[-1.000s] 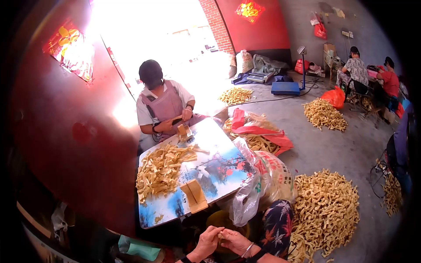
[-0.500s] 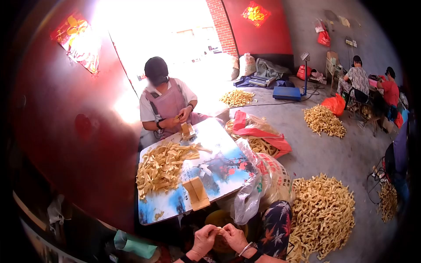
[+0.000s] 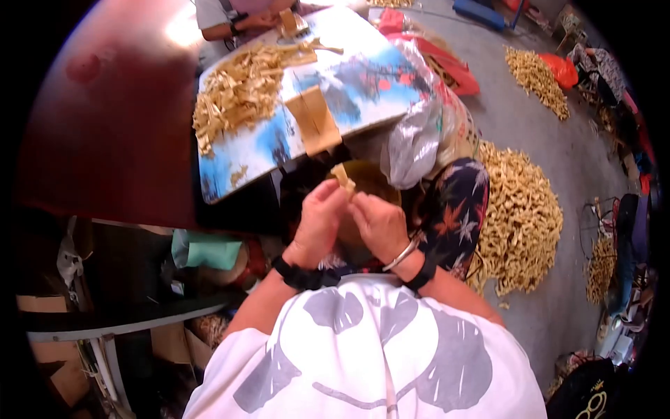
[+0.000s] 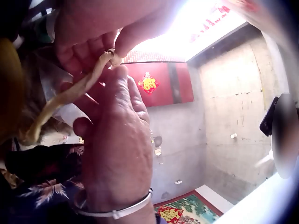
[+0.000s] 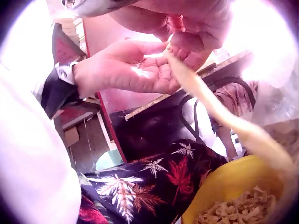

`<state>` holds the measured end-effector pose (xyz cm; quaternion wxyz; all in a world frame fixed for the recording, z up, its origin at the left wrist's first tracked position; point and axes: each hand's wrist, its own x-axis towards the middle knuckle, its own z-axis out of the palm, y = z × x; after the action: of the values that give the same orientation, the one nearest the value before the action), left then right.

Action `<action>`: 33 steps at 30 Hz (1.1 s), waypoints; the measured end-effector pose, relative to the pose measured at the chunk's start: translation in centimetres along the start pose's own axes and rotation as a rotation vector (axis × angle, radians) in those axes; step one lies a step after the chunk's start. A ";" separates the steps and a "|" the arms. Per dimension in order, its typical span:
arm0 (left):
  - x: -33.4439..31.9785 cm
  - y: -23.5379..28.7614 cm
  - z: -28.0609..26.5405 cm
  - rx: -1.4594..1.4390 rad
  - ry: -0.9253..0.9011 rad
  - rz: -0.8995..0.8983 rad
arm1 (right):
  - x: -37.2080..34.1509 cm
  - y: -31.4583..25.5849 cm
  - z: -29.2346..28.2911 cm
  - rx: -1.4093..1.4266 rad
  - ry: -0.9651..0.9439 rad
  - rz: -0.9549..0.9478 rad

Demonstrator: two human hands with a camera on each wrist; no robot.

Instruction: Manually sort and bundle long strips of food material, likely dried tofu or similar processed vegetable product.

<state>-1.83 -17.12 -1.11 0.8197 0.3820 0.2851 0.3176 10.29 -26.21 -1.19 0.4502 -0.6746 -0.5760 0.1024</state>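
Observation:
Over my lap, both hands are close together at a tan tofu-skin strip (image 3: 342,177). My left hand (image 3: 317,216) pinches it between thumb and fingers, and my right hand (image 3: 382,223), with a bracelet at the wrist, pinches it from the other side. In the left wrist view the twisted strip (image 4: 74,91) has a small loop or knot at the fingertips, and its long end hangs away. The right wrist view shows this long end (image 5: 210,100) running above a yellow bucket (image 5: 224,179) with cut pieces inside.
A painted table (image 3: 363,105) stands ahead, bearing a heap of tofu-skin strips (image 3: 241,87) and an angled wooden block (image 3: 314,122) at its near edge. A clear plastic bag (image 3: 412,150) hangs beside it. A large pile of knotted pieces (image 3: 520,216) lies on the floor at right.
The head view has tilted down, so my lap and shirt show and the person opposite is mostly cut off. A strip end now sticks up above my fingertips.

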 end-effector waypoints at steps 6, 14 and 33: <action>-0.5 -0.7 -0.2 0.226 -0.026 0.002 | 2.8 1.6 0.4 0.353 0.042 0.159; -1.3 0.3 -1.2 0.939 0.027 0.238 | 3.4 2.3 1.2 0.242 -0.034 0.116; 3.2 6.2 -3.8 1.151 0.107 0.718 | 11.8 1.6 0.2 0.665 -0.256 0.352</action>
<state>-4.35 -9.94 1.14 0.3143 0.8120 0.3043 0.3863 15.02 -15.72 2.02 0.5441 -0.5621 -0.4387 0.4422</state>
